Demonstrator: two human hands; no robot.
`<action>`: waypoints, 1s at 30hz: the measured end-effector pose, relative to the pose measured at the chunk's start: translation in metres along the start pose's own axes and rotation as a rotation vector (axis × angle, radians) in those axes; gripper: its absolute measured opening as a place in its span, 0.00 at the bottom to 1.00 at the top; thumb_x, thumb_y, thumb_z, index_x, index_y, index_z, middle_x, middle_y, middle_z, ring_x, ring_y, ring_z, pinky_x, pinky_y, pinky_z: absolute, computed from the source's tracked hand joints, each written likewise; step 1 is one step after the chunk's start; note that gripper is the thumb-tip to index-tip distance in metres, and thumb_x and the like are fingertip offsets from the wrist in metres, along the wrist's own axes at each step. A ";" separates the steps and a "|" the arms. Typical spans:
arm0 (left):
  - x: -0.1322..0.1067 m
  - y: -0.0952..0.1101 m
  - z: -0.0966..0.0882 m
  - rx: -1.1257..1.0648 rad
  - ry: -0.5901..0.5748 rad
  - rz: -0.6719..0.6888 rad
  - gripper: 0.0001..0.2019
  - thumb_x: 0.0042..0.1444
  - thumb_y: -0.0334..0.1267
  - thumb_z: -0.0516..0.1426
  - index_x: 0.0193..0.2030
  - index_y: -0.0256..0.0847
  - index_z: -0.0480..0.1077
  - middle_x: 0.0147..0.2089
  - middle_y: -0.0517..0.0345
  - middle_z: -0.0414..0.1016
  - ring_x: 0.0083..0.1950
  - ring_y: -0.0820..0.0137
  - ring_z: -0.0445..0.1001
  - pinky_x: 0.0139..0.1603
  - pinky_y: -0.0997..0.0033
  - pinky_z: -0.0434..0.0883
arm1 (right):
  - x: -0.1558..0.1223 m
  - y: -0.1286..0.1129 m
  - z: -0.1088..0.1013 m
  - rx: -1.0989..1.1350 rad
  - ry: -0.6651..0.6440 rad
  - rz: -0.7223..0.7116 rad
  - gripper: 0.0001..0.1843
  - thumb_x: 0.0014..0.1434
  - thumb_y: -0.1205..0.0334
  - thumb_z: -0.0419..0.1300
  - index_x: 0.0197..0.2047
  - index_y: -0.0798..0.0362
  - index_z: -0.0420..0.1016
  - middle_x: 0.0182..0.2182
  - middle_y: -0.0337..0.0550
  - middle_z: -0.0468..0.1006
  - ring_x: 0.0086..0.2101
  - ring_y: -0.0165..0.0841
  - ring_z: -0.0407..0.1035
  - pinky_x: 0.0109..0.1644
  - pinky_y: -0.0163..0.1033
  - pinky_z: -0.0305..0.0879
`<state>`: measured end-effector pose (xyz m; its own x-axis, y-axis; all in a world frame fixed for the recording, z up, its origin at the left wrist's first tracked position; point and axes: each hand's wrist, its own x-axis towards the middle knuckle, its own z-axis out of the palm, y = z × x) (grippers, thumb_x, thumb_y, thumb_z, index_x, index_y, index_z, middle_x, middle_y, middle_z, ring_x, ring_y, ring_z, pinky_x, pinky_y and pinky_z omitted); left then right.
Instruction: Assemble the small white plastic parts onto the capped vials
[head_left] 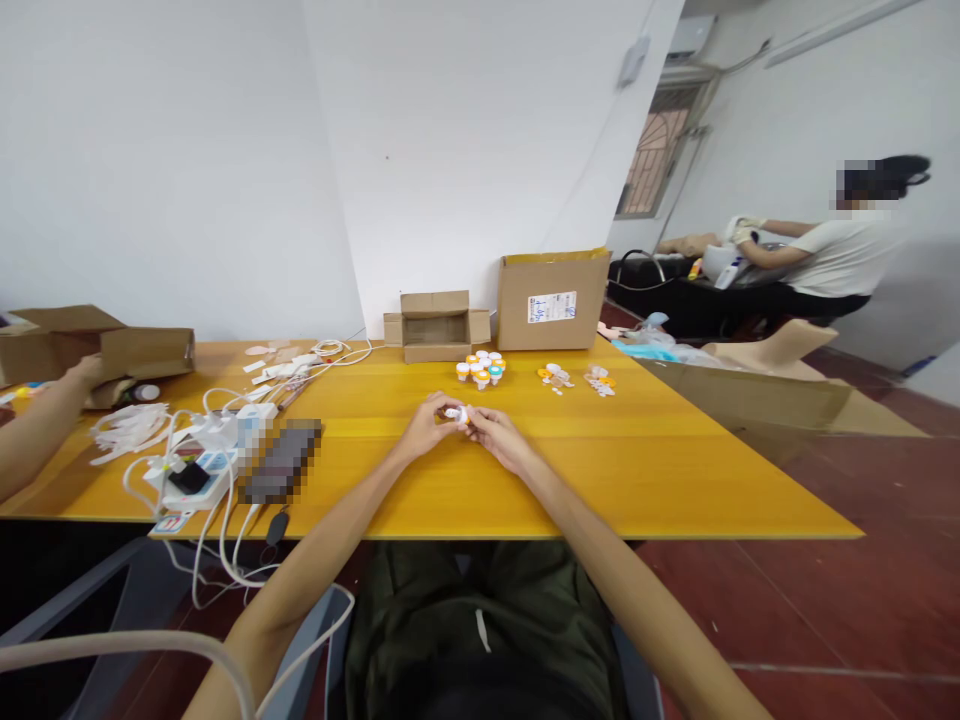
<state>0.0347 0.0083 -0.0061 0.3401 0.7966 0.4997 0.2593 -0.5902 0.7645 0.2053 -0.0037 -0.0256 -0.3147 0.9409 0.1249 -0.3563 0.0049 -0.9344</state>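
Observation:
Above the yellow table (585,470), my left hand (427,426) and my right hand (492,434) meet around a small white container (459,414). The fingertips of both hands are closed on it and hide much of its shape. Just beyond them stands a cluster of small jars (481,370) with white, orange and teal lids. To the right lie two little heaps of loose parts: one of orange and pale discs (555,377), the other of white and orange pieces (600,381).
An open small carton (436,350) and a larger cardboard box (551,310) stand against the wall. Left are a power strip (199,480), tangled white cables and a dark phone (283,460). Another person's arm (45,425) reaches to an open box (146,352); a co-worker (844,250) sits far right.

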 end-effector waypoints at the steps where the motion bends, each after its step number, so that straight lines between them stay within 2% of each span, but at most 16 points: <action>1: 0.000 0.000 0.000 -0.002 -0.004 0.010 0.11 0.48 0.38 0.67 0.40 0.41 0.77 0.37 0.57 0.75 0.41 0.67 0.72 0.44 0.67 0.69 | 0.000 0.000 0.000 -0.013 0.007 -0.004 0.21 0.44 0.43 0.73 0.28 0.53 0.79 0.23 0.39 0.75 0.26 0.27 0.65 0.30 0.35 0.60; 7: -0.001 -0.001 -0.002 0.028 0.005 0.065 0.11 0.49 0.38 0.67 0.40 0.41 0.77 0.36 0.58 0.74 0.40 0.67 0.71 0.46 0.66 0.69 | -0.001 -0.003 0.004 -0.070 0.019 0.007 0.24 0.45 0.39 0.70 0.26 0.53 0.77 0.22 0.39 0.75 0.24 0.27 0.63 0.28 0.35 0.56; 13: -0.003 0.000 -0.003 0.069 -0.001 0.092 0.11 0.50 0.39 0.66 0.40 0.41 0.77 0.36 0.58 0.74 0.40 0.66 0.70 0.47 0.64 0.68 | -0.002 -0.005 0.009 -0.067 0.050 0.021 0.28 0.39 0.35 0.71 0.26 0.53 0.76 0.21 0.39 0.74 0.24 0.27 0.63 0.28 0.34 0.55; 18: -0.003 0.002 -0.002 0.085 -0.010 0.108 0.10 0.52 0.38 0.65 0.41 0.42 0.76 0.38 0.57 0.74 0.41 0.66 0.71 0.48 0.63 0.69 | -0.001 -0.005 0.009 -0.076 0.054 0.027 0.29 0.40 0.33 0.70 0.27 0.53 0.76 0.21 0.39 0.74 0.25 0.28 0.64 0.28 0.35 0.56; 26: -0.002 -0.005 0.001 0.047 -0.002 -0.022 0.19 0.49 0.42 0.67 0.48 0.43 0.72 0.45 0.55 0.76 0.44 0.66 0.73 0.47 0.66 0.71 | 0.002 -0.001 0.006 -0.052 0.074 -0.015 0.27 0.40 0.36 0.71 0.26 0.52 0.75 0.22 0.37 0.72 0.25 0.28 0.62 0.29 0.35 0.56; 30: -0.002 -0.004 0.001 0.068 -0.003 -0.062 0.14 0.53 0.47 0.64 0.42 0.41 0.75 0.40 0.56 0.76 0.42 0.67 0.73 0.45 0.67 0.71 | 0.002 0.000 0.005 -0.058 0.064 -0.031 0.24 0.40 0.39 0.72 0.27 0.52 0.76 0.23 0.37 0.72 0.26 0.28 0.62 0.29 0.35 0.56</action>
<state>0.0336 0.0087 -0.0110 0.3246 0.8313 0.4512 0.3402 -0.5477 0.7644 0.2001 -0.0033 -0.0242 -0.2472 0.9596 0.1342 -0.3127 0.0521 -0.9484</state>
